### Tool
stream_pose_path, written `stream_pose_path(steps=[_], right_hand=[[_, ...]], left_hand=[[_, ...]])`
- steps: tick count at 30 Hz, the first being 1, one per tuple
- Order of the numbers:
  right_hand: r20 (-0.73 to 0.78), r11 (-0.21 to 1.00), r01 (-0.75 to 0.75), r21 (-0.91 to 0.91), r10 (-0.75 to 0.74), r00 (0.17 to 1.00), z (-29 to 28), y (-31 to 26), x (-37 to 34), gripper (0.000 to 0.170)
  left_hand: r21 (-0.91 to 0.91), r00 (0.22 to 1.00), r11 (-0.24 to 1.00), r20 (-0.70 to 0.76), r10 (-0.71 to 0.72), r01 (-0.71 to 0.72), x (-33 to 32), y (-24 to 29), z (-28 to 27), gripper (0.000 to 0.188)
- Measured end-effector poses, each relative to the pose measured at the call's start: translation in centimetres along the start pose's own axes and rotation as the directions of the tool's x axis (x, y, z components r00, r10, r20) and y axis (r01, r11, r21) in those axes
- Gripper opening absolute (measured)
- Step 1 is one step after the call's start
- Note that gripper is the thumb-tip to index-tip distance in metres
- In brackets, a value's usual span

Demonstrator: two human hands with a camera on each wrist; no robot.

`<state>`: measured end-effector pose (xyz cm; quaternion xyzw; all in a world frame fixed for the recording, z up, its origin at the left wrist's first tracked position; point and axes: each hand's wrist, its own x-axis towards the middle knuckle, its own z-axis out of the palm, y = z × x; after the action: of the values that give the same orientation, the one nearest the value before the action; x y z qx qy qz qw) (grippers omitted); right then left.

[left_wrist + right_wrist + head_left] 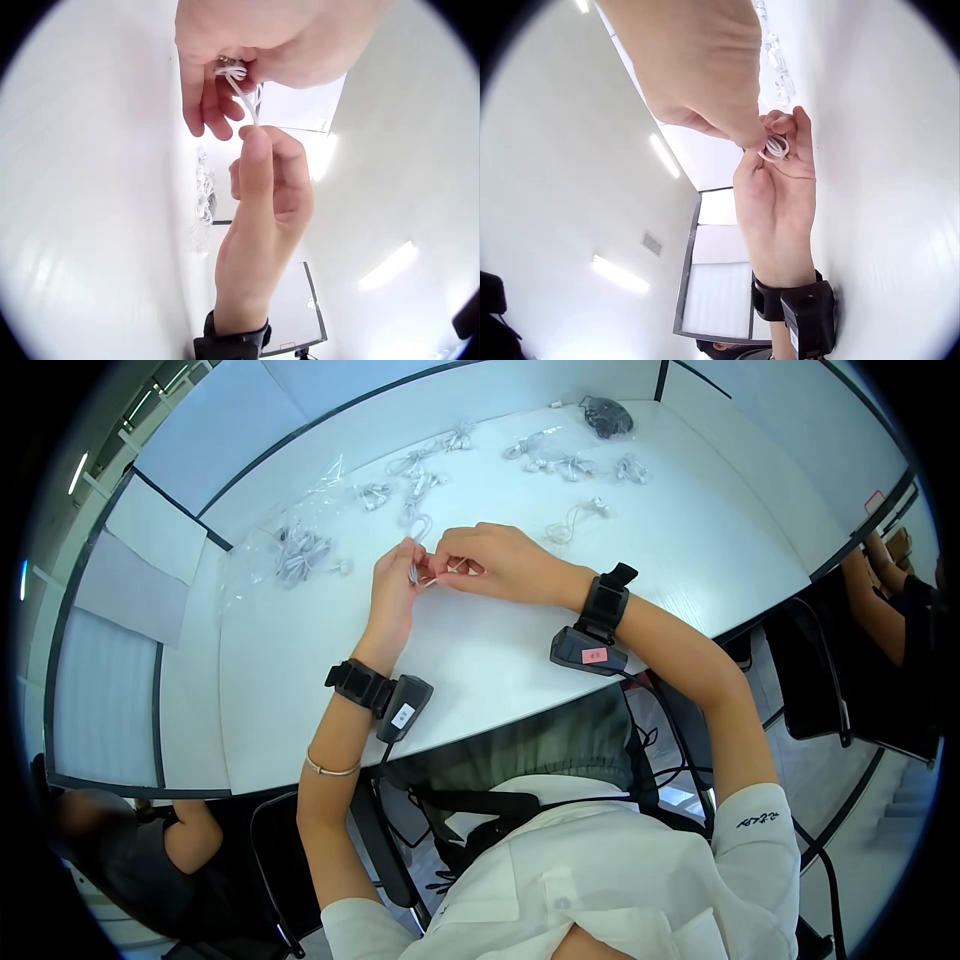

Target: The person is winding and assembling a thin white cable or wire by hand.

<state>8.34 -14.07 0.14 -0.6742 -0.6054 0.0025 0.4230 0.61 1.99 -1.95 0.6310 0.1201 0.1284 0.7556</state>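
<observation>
A thin white cable is bundled in loops at the fingers of my left hand, which grips it over the table. My right hand faces it from the other side and pinches a length of the same cable between thumb and forefinger. In the left wrist view a short straight stretch of cable runs from the loops to the right thumb. The cable's ends are hidden by the fingers.
Several bundled white cables lie farther back on the white table, among them a large bundle in clear plastic at left and a loose one at right. A dark bundle sits by the back panel. Low partitions enclose the table.
</observation>
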Motion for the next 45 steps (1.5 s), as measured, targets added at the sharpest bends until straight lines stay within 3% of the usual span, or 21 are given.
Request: stream_pose_path(steps=[5,8,17,20,23,27,30,33,39,45], right_hand=[[-0.008,0.993,0.047,-0.107,-0.048,0.999,0.0,0.5,0.0,0.006],[-0.044,0.986,0.075,-0.150,-0.083,0.996,0.1,0.7,0.0,0.007],[-0.054,0.990,-0.024,-0.141,0.017,0.998,-0.2,0.5,0.1,0.009],[-0.042,0.975,-0.129,-0.180,0.123,0.992,-0.6,0.0,0.1,0.011],[-0.117,0.974,-0.225,-0.033,0.220,0.968,-0.7,0.2,0.2,0.014],[-0.185,0.980,-0.197,0.003,0.194,0.963,-1.2,1.1,0.2,0.015],[-0.223,0.986,-0.120,0.116,0.144,0.964,-0.8,1.8,0.4,0.012],[-0.244,0.989,-0.087,0.120,0.114,0.963,-0.7,1.5,0.4,0.011],[-0.248,0.987,-0.102,0.128,0.131,0.960,-0.8,0.9,0.6,0.012],[-0.258,0.983,-0.155,0.100,0.176,0.950,-1.3,1.0,0.5,0.015]], left_hand=[[0.092,0.994,0.991,0.028,-0.105,0.102,-0.7,0.6,1.3,0.034],[0.165,0.978,0.981,0.162,-0.130,0.103,-0.3,-0.2,0.0,0.028],[0.205,0.981,0.973,0.140,-0.136,0.106,-0.6,0.3,0.6,0.033],[0.188,0.986,0.980,0.137,-0.098,0.071,-0.6,0.3,0.5,0.032],[0.146,0.985,0.980,0.093,-0.146,0.131,-0.8,0.9,0.4,0.028],[0.131,0.992,0.986,0.057,-0.116,0.108,-0.6,1.1,0.1,0.029],[0.171,0.973,0.972,0.137,-0.186,0.162,-0.3,0.9,-0.3,0.030],[0.153,0.962,0.975,0.193,-0.192,0.163,-0.5,0.8,-0.1,0.030],[0.248,0.972,0.958,0.146,-0.183,0.144,-0.8,1.2,0.3,0.030],[0.159,0.954,0.980,0.252,-0.160,0.123,-0.6,1.3,0.4,0.032]])
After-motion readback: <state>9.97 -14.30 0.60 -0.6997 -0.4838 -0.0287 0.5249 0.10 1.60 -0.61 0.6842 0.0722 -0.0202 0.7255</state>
